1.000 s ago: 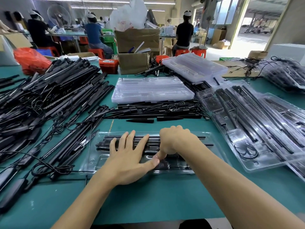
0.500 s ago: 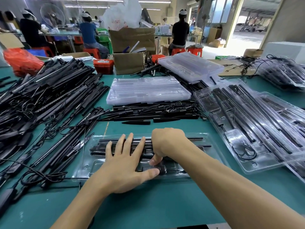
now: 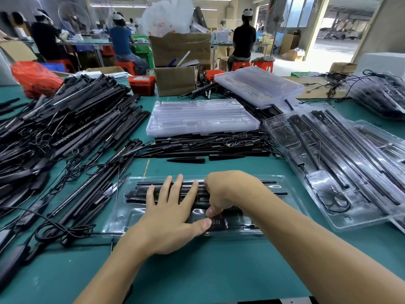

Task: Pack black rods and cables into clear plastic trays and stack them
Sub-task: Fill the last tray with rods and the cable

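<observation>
Lying in the clear tray (image 3: pixel 291 201) near the table's front edge, the stiff, light rods (image 3: pixel 266 182) are pressed flat by the left hand (image 3: pixel 168 218), fingers straight, while the small controller (image 3: pixel 218 223) is pinched by the curled right hand (image 3: pixel 228 190); the flimsy tray is probably best lifted by both ends.

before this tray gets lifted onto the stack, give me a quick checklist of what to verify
1. Black rods lie lengthwise in the tray: ok.
2. Small controller seated in its front pocket: cannot tell; the right hand is curled over it and the left thumb touches it.
3. Left hand lies flat across the rods, fingers straight: ok.
4. Cable tucked inside the tray: cannot tell, the hands hide it.
5. Loose cables at the tray's left edge, apart from it: cannot tell.
6. Filled trays on the right to stack onto: ok.
</observation>
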The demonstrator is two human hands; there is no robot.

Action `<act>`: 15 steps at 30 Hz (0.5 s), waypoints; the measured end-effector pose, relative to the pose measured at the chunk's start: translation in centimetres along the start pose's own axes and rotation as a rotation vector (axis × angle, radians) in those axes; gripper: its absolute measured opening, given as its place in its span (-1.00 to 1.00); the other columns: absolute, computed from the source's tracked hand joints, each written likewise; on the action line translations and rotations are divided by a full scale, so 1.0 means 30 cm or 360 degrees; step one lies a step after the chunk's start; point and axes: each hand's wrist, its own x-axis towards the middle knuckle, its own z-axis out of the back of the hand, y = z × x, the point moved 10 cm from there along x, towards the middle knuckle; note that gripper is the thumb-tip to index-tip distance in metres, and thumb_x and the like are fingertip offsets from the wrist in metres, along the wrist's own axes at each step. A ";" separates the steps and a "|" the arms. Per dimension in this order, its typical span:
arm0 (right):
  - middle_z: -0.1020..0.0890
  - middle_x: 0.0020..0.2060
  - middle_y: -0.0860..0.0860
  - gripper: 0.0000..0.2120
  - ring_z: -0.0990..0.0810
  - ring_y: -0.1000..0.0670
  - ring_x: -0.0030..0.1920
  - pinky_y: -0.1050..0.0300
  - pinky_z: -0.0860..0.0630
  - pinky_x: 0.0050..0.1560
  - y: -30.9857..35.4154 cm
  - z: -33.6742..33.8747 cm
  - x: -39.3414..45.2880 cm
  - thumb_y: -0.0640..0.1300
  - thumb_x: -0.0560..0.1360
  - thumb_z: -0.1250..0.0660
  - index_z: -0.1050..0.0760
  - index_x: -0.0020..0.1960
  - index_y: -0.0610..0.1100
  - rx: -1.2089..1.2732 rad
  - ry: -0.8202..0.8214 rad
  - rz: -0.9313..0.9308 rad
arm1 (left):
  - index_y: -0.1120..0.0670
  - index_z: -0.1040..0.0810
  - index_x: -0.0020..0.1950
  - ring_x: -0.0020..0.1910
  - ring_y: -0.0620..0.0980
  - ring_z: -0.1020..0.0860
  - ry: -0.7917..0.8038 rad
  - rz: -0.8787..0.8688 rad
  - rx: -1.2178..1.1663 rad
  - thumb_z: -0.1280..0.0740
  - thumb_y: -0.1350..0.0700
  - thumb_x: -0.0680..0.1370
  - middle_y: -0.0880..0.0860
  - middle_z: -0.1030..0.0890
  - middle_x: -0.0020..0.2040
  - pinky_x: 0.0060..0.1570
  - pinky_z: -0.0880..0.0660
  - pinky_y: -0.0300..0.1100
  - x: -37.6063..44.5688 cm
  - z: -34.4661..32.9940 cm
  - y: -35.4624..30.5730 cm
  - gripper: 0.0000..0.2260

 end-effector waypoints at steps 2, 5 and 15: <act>-0.57 0.12 -0.05 -0.52 -0.58 -0.14 0.10 0.05 -0.46 0.03 -0.005 -0.008 0.001 0.08 0.56 -0.39 -0.45 0.34 -0.19 0.0047 0.0012 -0.0010 | -0.20 0.40 0.56 0.50 0.00 0.52 0.0002 0.0004 0.0004 0.18 -0.54 0.35 0.03 0.42 0.58 0.46 0.43 0.20 -0.004 0.003 -0.002 -0.11; -0.51 -0.07 -0.02 -0.53 -0.55 -0.14 0.01 0.02 -0.49 0.04 -0.007 -0.017 0.010 0.09 0.55 -0.40 -0.45 0.29 -0.20 0.0076 0.0004 -0.0038 | -0.21 0.41 0.56 0.50 -0.01 0.53 -0.0023 0.0003 -0.0012 0.26 -0.54 0.26 0.02 0.43 0.58 0.46 0.44 0.20 -0.005 0.006 -0.005 -0.07; -0.53 -0.11 0.00 -0.68 -0.50 -0.11 -0.07 0.12 -0.39 -0.24 -0.043 -0.021 0.021 0.08 0.50 -0.46 -0.39 -0.10 -0.10 0.0271 -0.0063 0.0018 | -0.30 -0.05 0.58 0.59 -0.10 0.17 -0.0222 0.0065 -0.0424 -0.17 -0.24 0.61 -0.10 0.08 0.63 0.55 0.22 -0.01 -0.058 0.138 0.051 -0.44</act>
